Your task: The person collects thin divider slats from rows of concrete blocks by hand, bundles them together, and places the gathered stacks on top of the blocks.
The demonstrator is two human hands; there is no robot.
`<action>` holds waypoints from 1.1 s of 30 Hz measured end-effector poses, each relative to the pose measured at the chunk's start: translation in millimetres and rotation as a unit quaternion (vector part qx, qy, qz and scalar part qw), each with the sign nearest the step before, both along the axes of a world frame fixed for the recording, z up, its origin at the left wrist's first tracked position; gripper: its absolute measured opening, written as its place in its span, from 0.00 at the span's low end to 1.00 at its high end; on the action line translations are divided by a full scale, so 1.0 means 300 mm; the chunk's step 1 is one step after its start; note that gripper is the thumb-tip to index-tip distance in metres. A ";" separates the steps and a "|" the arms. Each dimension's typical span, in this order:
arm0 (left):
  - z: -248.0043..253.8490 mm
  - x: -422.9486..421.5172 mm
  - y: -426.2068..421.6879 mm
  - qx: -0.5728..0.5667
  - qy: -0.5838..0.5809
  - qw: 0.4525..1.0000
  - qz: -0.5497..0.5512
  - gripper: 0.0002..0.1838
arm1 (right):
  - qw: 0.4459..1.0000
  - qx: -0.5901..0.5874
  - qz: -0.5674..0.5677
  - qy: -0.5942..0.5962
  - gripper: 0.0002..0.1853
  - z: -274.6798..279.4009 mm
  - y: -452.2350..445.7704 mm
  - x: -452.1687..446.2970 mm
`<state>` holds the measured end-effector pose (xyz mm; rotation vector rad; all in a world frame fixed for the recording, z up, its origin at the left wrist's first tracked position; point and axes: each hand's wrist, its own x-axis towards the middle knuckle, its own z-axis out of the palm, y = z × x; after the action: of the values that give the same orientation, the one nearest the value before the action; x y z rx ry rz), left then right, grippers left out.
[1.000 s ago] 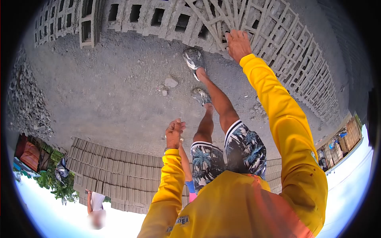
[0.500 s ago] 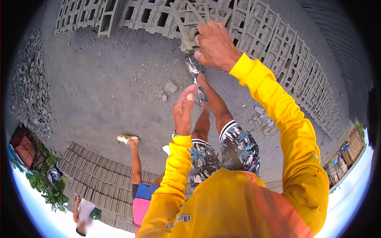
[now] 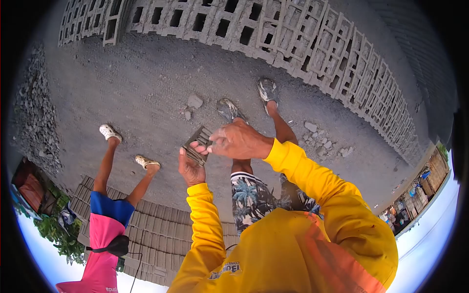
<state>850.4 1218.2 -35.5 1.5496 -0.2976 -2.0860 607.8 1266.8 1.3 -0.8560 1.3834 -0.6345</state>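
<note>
A small grey slotted piece (image 3: pixel 199 143) is between my two hands, above the ground and near my shoes. My left hand (image 3: pixel 192 166) is wrapped round its lower end, with the thumb at its left edge. From the right, my right hand (image 3: pixel 239 140) reaches across to the piece; its fingers are bent and slightly blurred at the piece's right side. Whether those fingers grip it is hard to see. Beyond my hands stands a long curved row of hollow concrete blocks (image 3: pixel 246 35).
A person in a pink shirt (image 3: pixel 105 232) and white clogs stands at the left. Behind them are stacked blocks (image 3: pixel 161 217). Loose stones (image 3: pixel 194 101) and rubble (image 3: pixel 322 139) lie on the ground. A gravel heap (image 3: pixel 39 112) is at far left.
My right hand has come down from the block row to my left hand, where the grey piece now is. My feet have shifted, and the person in pink has moved further left.
</note>
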 end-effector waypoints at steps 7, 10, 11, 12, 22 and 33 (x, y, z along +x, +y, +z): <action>-0.079 -0.004 0.196 -0.019 -0.107 0.990 -0.089 0.15 | 0.795 -0.058 -0.086 0.598 0.13 -0.766 0.044 -0.557; -0.073 -0.128 0.250 -0.012 -0.137 0.982 -0.130 0.13 | 0.770 -0.078 -0.013 0.633 0.12 -0.877 0.009 -0.634; -0.067 -0.160 0.271 -0.008 -0.144 0.979 -0.145 0.13 | 0.778 -0.085 -0.011 0.622 0.12 -0.885 0.032 -0.640; -0.059 -0.212 0.281 -0.008 -0.142 0.979 -0.143 0.12 | 0.784 -0.095 -0.009 0.613 0.12 -0.875 0.042 -0.656; -0.014 -0.626 0.365 0.029 0.011 0.993 0.118 0.23 | 0.911 -0.253 -0.080 0.316 0.15 -0.176 0.196 -0.456; 0.150 -0.561 0.351 0.002 0.016 0.994 0.107 0.16 | 0.968 -0.113 -0.221 -0.021 0.09 -0.014 0.334 -0.379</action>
<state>682.2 1323.6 9.4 1.4799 -0.1096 -1.9432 494.0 1366.9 -3.0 -0.7062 1.4948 -1.1645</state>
